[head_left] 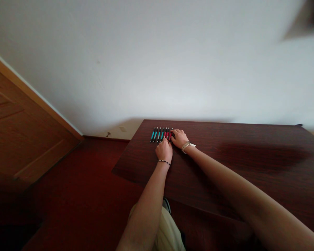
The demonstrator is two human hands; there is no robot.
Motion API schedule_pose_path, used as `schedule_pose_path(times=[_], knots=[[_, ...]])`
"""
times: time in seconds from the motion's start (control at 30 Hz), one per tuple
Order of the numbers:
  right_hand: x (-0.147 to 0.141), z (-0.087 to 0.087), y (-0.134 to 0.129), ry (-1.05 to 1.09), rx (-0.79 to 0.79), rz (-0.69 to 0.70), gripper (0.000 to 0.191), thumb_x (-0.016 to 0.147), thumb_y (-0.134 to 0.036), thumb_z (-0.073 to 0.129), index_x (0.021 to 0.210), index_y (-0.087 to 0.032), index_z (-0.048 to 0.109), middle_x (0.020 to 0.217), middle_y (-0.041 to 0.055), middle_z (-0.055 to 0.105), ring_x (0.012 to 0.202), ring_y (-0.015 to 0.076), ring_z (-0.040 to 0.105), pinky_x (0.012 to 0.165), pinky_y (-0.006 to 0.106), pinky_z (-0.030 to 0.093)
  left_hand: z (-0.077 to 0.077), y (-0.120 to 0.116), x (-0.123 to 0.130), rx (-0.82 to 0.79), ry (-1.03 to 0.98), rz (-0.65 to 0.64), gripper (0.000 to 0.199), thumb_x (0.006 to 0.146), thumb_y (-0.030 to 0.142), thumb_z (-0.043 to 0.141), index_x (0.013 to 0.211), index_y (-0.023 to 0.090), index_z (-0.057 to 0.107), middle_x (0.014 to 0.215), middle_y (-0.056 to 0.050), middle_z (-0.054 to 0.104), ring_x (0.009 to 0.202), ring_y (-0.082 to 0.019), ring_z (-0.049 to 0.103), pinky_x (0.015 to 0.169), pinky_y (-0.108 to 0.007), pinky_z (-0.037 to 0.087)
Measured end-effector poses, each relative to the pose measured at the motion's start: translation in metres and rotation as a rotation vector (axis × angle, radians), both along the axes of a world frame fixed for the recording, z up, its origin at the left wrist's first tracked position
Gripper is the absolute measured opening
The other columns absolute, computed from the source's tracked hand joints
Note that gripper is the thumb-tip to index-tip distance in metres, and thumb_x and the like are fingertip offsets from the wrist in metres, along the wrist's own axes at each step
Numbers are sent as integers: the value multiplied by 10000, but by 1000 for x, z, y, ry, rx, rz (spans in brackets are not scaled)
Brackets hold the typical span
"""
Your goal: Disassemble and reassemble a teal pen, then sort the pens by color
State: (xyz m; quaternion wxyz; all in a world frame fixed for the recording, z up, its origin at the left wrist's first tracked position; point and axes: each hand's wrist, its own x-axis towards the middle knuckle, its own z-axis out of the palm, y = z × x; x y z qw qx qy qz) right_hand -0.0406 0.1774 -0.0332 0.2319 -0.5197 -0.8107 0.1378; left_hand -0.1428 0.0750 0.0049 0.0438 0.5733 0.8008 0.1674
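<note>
Several pens lie side by side in a row near the far left corner of the table. The left part of the row has blue pens [152, 135] with black ends, and the right part has red pens [167, 134]. My left hand [164, 150], with a beaded bracelet at the wrist, is closed at the near ends of the red pens; what its fingertips pinch is hidden. At the row's right end, my right hand [179, 138] curls its fingers on the outermost red pen. A light-coloured watch band [185, 147] circles that wrist.
The dark brown wooden table [225, 164] stands along a white wall [172, 62]. To the left are a wooden door [28, 129] and a reddish floor [89, 188]. A small dark object [299, 124] shows at the table's far right corner.
</note>
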Motion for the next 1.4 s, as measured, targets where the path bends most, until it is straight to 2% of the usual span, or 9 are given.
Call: schedule_pose_path(times=[0.3, 0.53, 0.9, 1.03, 1.17, 1.3, 1.4], knots=[[1, -2, 3, 23, 16, 30, 448, 971, -237, 504, 1398, -209, 633, 1446, 87, 643, 1340, 303, 505, 1125, 415, 411, 1, 1, 0, -34, -14, 12, 216, 1054, 313, 505, 1161, 227, 671, 1121, -139, 767, 1059, -291, 745, 899, -386, 551], [2, -4, 4, 30, 22, 47, 465, 1007, -400, 536, 1424, -214, 628, 1457, 96, 635, 1353, 302, 502, 1134, 435, 406, -1, 2, 0, -17, 0, 12, 220, 1049, 322, 508, 1157, 221, 672, 1115, -137, 771, 1042, -296, 749, 886, -382, 557], [3, -6, 3, 61, 53, 80, 412, 1025, -375, 531, 1390, -233, 660, 1487, 79, 627, 1382, 304, 495, 1150, 448, 413, -2, 2, 0, -16, 0, 24, 249, 1069, 332, 465, 1159, 224, 670, 1108, -132, 772, 1032, -292, 750, 882, -383, 555], [3, -8, 4, 85, 70, 90, 406, 1018, -339, 546, 1385, -205, 653, 1430, 97, 665, 1345, 293, 534, 1151, 424, 416, -3, 3, 0, -24, -4, 22, 257, 1071, 328, 457, 1185, 219, 660, 1117, -140, 769, 1046, -283, 748, 896, -377, 548], [2, -9, 4, 108, 81, 86, 437, 998, -282, 559, 1401, -126, 622, 1376, 145, 688, 1298, 295, 577, 1170, 409, 397, -2, 3, 0, -24, -2, 11, 238, 1047, 333, 510, 1185, 205, 655, 1113, -151, 768, 1049, -294, 748, 888, -378, 550], [13, -6, -6, 112, 76, 95, 456, 965, -233, 586, 1392, -75, 610, 1387, 200, 668, 1318, 314, 578, 1195, 435, 369, 1, 1, 2, -32, 1, 2, 235, 1023, 339, 553, 1174, 186, 650, 1082, -154, 774, 1036, -307, 752, 871, -380, 553], [39, 0, -31, 101, 62, 129, 431, 939, -226, 629, 1348, -91, 638, 1373, 201, 671, 1316, 314, 588, 1184, 444, 387, 6, -4, 10, -30, 21, -43, 222, 1028, 323, 537, 1161, 180, 642, 1069, -151, 774, 1027, -309, 753, 866, -379, 550]])
